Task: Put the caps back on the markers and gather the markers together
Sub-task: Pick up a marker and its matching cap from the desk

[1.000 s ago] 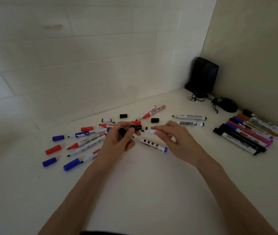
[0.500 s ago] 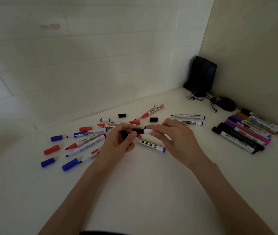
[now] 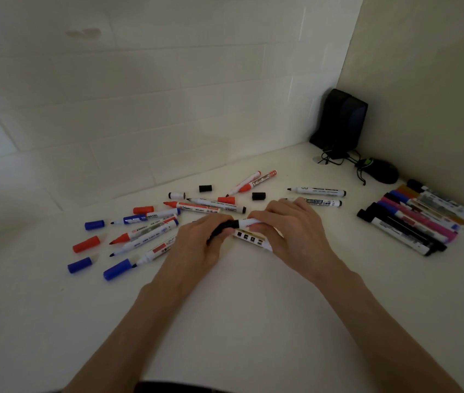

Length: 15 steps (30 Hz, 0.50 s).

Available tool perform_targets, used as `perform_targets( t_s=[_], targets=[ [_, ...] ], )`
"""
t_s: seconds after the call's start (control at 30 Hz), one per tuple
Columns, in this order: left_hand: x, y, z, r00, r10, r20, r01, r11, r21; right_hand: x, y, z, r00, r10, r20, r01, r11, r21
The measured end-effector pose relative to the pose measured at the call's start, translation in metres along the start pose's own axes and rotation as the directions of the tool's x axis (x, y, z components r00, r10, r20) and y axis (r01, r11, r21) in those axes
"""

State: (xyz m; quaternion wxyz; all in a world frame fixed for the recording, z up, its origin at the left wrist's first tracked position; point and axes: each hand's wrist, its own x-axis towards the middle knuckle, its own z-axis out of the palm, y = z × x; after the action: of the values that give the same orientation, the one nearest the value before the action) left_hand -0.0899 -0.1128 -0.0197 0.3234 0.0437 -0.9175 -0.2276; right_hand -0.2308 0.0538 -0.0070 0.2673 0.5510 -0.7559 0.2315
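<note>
The left hand (image 3: 199, 239) has its grip on the black cap (image 3: 222, 226), the right hand (image 3: 290, 225) on the white marker (image 3: 249, 222). Align both; press straight until seated, seemingly nearly done.

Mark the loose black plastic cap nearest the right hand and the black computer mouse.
Loose black plastic cap (image 3: 258, 196): head view, middle of its side.
Black computer mouse (image 3: 383, 171): head view, top of its shell.

White table (image 3: 253, 321): loose uncapped markers (image 3: 151, 231) scattered left of centre, blue caps (image 3: 94, 224), red caps (image 3: 86, 244), black caps (image 3: 205, 188) among them. Right edge: capped markers (image 3: 412, 219) packed side by side. Far corner: black mouse (image 3: 383, 171), black speaker (image 3: 341, 120), tangled cable (image 3: 335, 157)
</note>
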Motion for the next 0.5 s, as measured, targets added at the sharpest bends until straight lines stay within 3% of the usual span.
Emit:
perform_targets(
  t_s=[0.13, 0.3, 0.4, 0.5],
  targets=[
    [0.001, -0.001, 0.005, 0.995, -0.060, 0.083, 0.060, 0.998, 0.001, -0.001, 0.004, -0.001, 0.995, 0.062, 0.073, -0.066, 0.996, 0.054],
    [0.008, 0.010, 0.016, 0.968, -0.206, 0.140, 0.221, 0.971, -0.095, -0.006, 0.022, -0.008, 0.910, 0.248, 0.333, -0.334, 0.914, 0.231],
    [0.008, 0.017, 0.017, 0.967, -0.222, 0.125, 0.240, 0.959, -0.152, -0.008, 0.040, -0.023, 0.840, 0.365, 0.401, -0.462, 0.869, 0.177],
    [0.005, 0.024, 0.018, 0.972, -0.177, 0.156, 0.206, 0.959, -0.195, -0.027, 0.064, -0.040, 0.786, 0.514, 0.344, -0.553, 0.833, 0.017]
  ],
)
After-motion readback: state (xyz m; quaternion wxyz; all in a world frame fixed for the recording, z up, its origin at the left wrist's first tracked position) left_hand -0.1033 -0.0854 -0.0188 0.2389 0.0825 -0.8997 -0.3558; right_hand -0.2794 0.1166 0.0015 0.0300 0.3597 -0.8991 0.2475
